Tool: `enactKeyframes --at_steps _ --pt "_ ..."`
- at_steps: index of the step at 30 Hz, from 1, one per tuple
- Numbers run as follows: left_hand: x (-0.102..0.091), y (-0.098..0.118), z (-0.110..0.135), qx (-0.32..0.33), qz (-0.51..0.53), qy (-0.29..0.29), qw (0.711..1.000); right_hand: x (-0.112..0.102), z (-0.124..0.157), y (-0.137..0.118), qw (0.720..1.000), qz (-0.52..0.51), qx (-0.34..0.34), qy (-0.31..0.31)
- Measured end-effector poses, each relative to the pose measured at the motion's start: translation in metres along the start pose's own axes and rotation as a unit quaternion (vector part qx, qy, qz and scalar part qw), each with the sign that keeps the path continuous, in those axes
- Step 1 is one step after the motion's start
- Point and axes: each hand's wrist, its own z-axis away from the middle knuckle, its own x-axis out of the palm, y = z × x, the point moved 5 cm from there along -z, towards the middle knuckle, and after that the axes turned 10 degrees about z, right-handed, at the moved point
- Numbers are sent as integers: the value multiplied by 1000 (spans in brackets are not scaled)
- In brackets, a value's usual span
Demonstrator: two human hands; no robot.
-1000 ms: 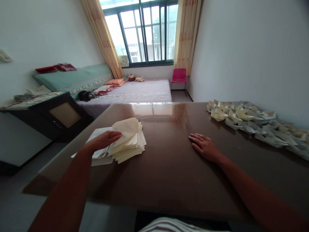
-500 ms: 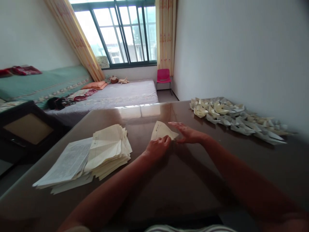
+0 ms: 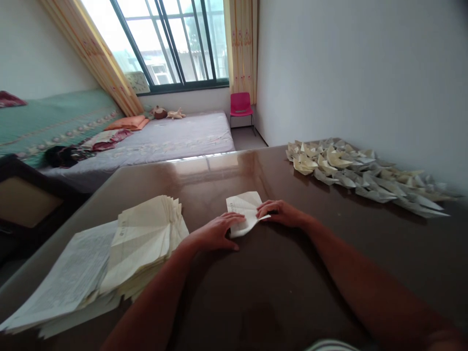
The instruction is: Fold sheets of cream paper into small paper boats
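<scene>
A: ok so what are the hands actually on?

B: One small creased sheet (image 3: 251,206), a pale one with a bit of dark print near its left edge. It's on the tabletop (image 3: 288,287), right between the two hands.

A: And both are touching it?

B: Yep. The left hand (image 3: 215,231) is laid out pretty flat, fingers reaching over the sheet's left side and thumb stuck out wide toward the near side. The right hand (image 3: 281,213) has its fingers bent over the right side, where the paper lifts up a little (can't tell if it's properly pinching or just pressing, the thumb is hidden).

A: What's around them?

B: Left of the left hand there's a stack of cream paper (image 3: 142,231), top sheet full of crease lines, partly covering some white printed sheets (image 3: 73,270) even farther left. The left forearm crosses in front of the stack's near right corner. Beyond the right hand and off to its right, a big spread of pointy folded paper pieces (image 3: 340,170), cream and greyish, sits along the wall side.

A: Anything past the tabletop?

B: Straight beyond the hands, a bed (image 3: 204,129) with a light cover, and a pink chair (image 3: 240,105) just right of it.
</scene>
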Motion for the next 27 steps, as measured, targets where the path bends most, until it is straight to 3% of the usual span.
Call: enactKeyframes --at_steps 4,8,11,14,17,22,27 --pt "-16 -26 4 -35 73 47 996 2 4 6 997 -57 50 -6" --pt "-13 -33 -2 -90 144 185 968 5 0 14 987 -85 127 38" --pt "-8 -34 -4 -149 133 284 938 -1 -10 15 980 6 177 89" --pt "-8 -32 -5 -201 64 329 921 -10 -23 11 963 149 208 80" --pt "-10 -28 -8 -229 -17 333 915 -13 -29 11 936 244 244 65" --pt "-9 -22 -11 -231 -156 275 920 -5 -21 17 921 237 285 115" --pt "-6 -18 -11 -243 -234 232 912 4 -18 12 922 267 257 110"
